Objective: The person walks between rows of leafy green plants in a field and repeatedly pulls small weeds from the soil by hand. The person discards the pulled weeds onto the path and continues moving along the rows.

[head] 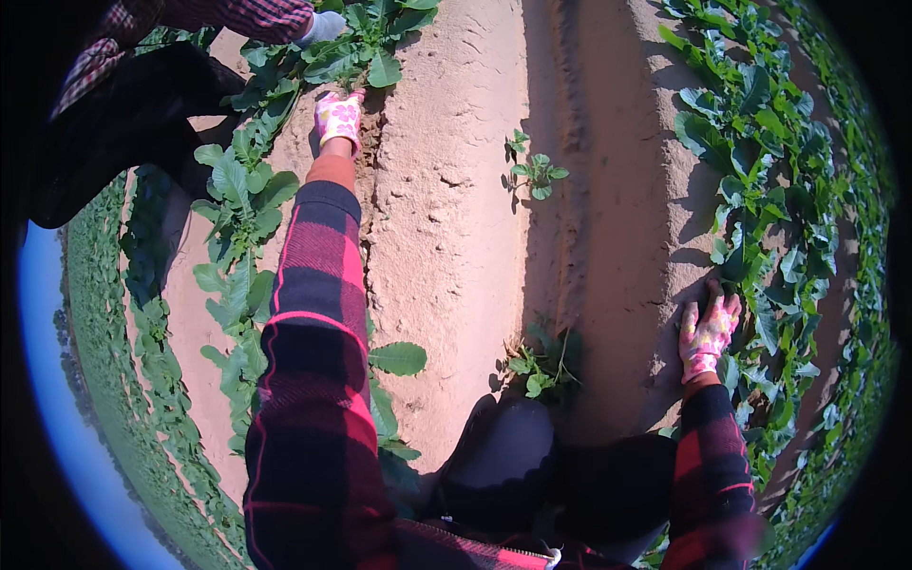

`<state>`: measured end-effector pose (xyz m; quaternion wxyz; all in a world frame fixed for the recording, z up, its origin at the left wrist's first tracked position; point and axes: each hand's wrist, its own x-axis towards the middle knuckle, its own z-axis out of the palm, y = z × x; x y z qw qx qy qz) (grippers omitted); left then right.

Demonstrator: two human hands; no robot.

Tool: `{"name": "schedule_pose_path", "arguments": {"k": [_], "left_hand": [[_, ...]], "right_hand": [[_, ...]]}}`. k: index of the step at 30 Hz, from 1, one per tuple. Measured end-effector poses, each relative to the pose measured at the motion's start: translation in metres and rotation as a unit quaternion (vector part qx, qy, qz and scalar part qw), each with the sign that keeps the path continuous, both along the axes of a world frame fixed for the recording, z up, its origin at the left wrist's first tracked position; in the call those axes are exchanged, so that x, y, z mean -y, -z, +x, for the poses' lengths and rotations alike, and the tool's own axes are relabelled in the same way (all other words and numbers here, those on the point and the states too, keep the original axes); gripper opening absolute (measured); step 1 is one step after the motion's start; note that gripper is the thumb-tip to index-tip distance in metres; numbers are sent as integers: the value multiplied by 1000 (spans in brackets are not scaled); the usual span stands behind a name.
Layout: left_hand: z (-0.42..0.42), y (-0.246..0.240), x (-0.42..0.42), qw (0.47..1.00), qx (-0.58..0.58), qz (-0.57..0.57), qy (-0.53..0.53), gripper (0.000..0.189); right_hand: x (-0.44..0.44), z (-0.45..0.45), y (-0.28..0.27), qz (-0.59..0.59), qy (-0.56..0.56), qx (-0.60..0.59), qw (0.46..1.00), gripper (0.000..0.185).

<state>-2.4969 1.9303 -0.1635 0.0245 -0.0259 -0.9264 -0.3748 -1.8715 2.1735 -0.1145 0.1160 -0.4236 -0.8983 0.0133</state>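
Note:
My left hand (339, 117), in a white glove with pink flowers, reaches far forward to the soil at the foot of leafy green crop plants (363, 43). Its fingers are curled at a small grassy tuft (348, 78); whether they grip it is hidden. Off to the right, my right hand (709, 331) wears a matching glove. It rests with fingers apart at the edge of another crop row (766, 235), its fingertips by the lower leaves. Cracked, disturbed soil (369, 157) runs along the bed beside my left wrist.
At upper left, another person's plaid sleeve (267, 18) and grey-gloved hand (324, 28) are among the same plants. Small weeds (539, 174) grow by the furrow (616, 214), with a leafy clump (538, 370) before my knees. More crop rows (149, 342) lie left.

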Motion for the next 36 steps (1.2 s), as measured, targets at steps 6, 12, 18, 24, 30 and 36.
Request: {"name": "schedule_pose_path", "arguments": {"k": [6, 12, 18, 24, 30, 36], "left_hand": [[141, -41, 24, 893, 281, 345, 65, 20], [336, -96, 38, 860, 176, 93, 470, 44], [236, -90, 175, 995, 32, 82, 56, 22], [217, -44, 173, 975, 78, -142, 155, 30], [224, -45, 148, 971, 30, -238, -17, 17], [224, -33, 138, 921, 84, 372, -77, 14]], "right_hand": [[-4, 4, -1, 25, 18, 31, 999, 51], [-14, 11, 0, 40, 23, 30, 998, 50], [-5, 0, -4, 13, 17, 35, 999, 51], [-5, 3, -2, 18, 13, 31, 999, 51], [-2, 1, -1, 23, 20, 37, 999, 51], [-4, 3, -13, -6, 41, 46, 998, 50]]}}
